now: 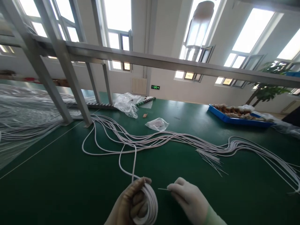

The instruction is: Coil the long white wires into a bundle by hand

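My left hand [132, 201], in a thin stained glove, is closed around a coil of white cable [153, 201] at the bottom centre. Two lengths of cable [135, 159] run up from the coil to a loose bundle of white cables [164, 137] lying across the table. To the right of the coil, my right hand [187, 195] in a white glove pinches a thin pale strip [162, 189] between thumb and finger. Its free end points left at the coil, with a small gap between them. Whether the strip is a tie or a wire, I cannot tell.
On the green table [70, 181] a metal frame [72, 78] stands at the left, its bar crossing above. Further back are a crumpled plastic bag [127, 103], a small clear bag [157, 124] and a blue tray [234, 122]. Thin wire ends [211, 161] splay at the right.
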Action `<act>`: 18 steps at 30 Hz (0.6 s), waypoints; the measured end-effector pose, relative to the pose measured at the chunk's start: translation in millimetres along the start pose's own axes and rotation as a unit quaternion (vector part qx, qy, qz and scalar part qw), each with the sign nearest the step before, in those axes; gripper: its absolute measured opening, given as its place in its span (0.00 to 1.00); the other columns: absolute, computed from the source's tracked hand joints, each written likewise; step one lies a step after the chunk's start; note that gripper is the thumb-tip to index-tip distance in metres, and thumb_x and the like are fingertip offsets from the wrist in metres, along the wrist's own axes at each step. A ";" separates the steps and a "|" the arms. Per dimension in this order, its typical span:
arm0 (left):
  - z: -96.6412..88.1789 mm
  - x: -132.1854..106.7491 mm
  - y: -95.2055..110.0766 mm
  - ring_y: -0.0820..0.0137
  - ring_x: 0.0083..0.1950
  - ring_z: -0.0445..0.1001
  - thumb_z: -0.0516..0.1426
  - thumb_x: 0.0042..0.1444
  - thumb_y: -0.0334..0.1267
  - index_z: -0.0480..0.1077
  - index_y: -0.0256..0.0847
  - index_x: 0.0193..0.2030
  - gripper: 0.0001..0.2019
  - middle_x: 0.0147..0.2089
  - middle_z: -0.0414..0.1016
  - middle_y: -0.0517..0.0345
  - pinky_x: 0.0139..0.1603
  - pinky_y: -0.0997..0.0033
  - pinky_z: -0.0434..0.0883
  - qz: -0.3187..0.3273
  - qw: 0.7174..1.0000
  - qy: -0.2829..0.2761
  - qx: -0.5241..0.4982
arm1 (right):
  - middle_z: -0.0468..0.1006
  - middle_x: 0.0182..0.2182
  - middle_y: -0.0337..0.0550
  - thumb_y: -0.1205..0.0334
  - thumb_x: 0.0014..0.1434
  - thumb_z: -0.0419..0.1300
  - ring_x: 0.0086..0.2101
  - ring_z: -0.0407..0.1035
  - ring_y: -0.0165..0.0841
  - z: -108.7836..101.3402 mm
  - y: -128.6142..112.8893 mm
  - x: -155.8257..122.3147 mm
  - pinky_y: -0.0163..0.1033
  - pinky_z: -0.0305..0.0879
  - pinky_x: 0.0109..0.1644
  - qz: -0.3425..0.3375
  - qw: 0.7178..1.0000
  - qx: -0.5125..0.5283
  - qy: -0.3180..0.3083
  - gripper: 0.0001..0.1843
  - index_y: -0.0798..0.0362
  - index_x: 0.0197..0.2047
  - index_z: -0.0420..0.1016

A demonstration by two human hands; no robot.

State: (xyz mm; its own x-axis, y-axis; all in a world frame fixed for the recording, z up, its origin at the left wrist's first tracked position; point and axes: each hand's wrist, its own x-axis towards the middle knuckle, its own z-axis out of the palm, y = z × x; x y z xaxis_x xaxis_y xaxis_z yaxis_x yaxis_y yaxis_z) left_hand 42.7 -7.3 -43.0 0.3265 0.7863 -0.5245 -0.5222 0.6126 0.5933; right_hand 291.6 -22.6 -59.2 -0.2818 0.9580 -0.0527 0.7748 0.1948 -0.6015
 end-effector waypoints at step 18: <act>-36.0 -11.9 -23.8 0.48 0.62 0.76 0.70 0.47 0.34 0.79 0.48 0.57 0.27 0.60 0.79 0.47 0.64 0.55 0.73 0.278 0.914 -0.032 0.293 | 0.81 0.39 0.45 0.63 0.63 0.58 0.37 0.78 0.42 37.7 -49.4 6.6 0.44 0.77 0.41 -0.063 0.956 0.286 0.037 0.18 0.48 0.56 0.76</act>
State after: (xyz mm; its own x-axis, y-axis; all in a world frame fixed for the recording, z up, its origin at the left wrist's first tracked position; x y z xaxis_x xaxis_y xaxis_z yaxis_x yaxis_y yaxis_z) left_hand 22.9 -34.1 -72.9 0.1936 0.9809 -0.0173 -0.1160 0.0404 0.9924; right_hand 230.1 -33.9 -59.9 -0.2947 0.9511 0.0924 0.2963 0.1829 -0.9374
